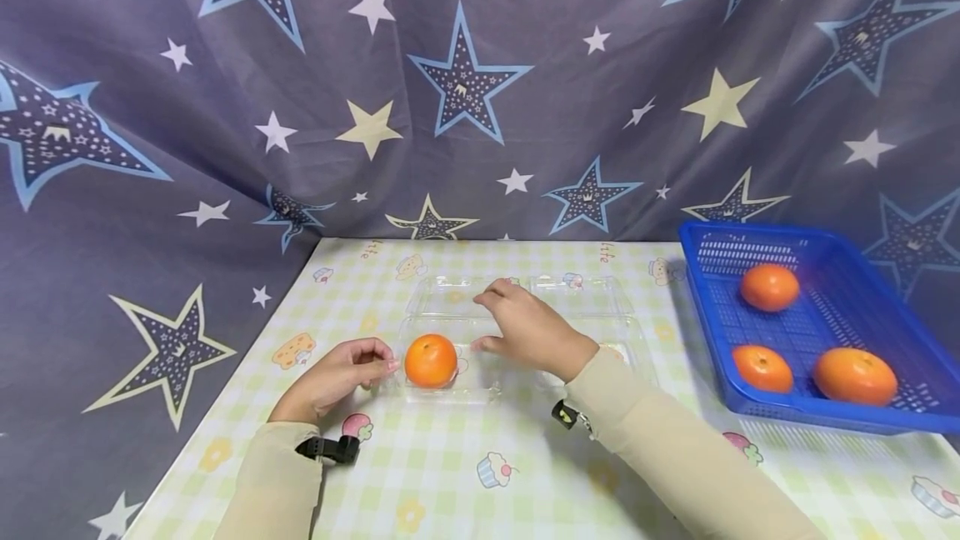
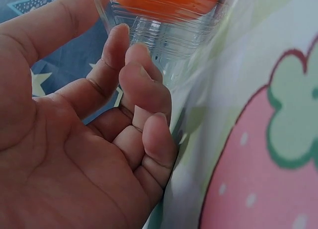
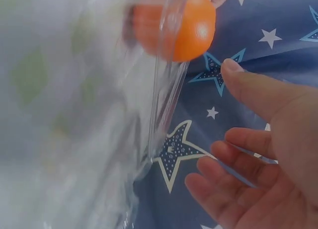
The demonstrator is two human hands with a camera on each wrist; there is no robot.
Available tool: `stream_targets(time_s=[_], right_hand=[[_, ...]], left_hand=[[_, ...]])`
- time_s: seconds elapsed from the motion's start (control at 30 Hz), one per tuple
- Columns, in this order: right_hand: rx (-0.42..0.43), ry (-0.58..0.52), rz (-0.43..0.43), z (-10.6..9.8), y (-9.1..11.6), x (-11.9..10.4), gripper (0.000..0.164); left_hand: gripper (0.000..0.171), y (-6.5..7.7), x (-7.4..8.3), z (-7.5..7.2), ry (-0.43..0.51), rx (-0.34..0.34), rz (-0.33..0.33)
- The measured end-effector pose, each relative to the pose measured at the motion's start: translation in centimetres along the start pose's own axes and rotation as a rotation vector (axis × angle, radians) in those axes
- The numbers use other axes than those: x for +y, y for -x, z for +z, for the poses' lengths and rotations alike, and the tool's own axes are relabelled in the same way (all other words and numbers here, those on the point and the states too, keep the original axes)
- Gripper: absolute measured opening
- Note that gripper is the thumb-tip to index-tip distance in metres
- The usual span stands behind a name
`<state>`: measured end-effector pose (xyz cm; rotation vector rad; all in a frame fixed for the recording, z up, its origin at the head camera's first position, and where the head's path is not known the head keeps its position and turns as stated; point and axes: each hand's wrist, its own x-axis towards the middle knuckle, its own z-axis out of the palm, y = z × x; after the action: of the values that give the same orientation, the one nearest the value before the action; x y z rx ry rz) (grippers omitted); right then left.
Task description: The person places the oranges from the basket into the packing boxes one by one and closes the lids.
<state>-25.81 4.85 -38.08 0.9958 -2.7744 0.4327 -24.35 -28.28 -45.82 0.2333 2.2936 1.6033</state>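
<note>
A: What's the fruit like?
B: The orange (image 1: pixel 431 361) is round and glossy, bright all over, with its small stem mark facing up.
A: And it sits where?
B: In the left part of a clear plastic container (image 1: pixel 468 395) — ribbed at the wall, thin, see-through — on the table (image 1: pixel 360 494), set in from the left edge.
A: Open or closed?
B: Open. Its lid (image 1: pixel 444 298) is folded back toward the table's far edge.
A: Anything alongside?
B: More clear plastic (image 1: pixel 585 298) to its right — whether joined or separate, I can't tell.
</note>
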Motion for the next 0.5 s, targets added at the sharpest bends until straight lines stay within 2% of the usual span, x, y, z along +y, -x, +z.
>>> stream_targets(time_s=[0.23, 0.5], right_hand=[[-0.020, 0.051, 0.023, -1.8, 0.7, 1.5, 0.065], [0.012, 0.116, 0.022, -4.3, 1.4, 3.5, 0.060]], left_hand=[[0.034, 0.1, 0.1, 0.0, -0.007, 0.001, 0.000], [0.033, 0.1, -0.1, 0.0, -0.011, 0.012, -0.007]])
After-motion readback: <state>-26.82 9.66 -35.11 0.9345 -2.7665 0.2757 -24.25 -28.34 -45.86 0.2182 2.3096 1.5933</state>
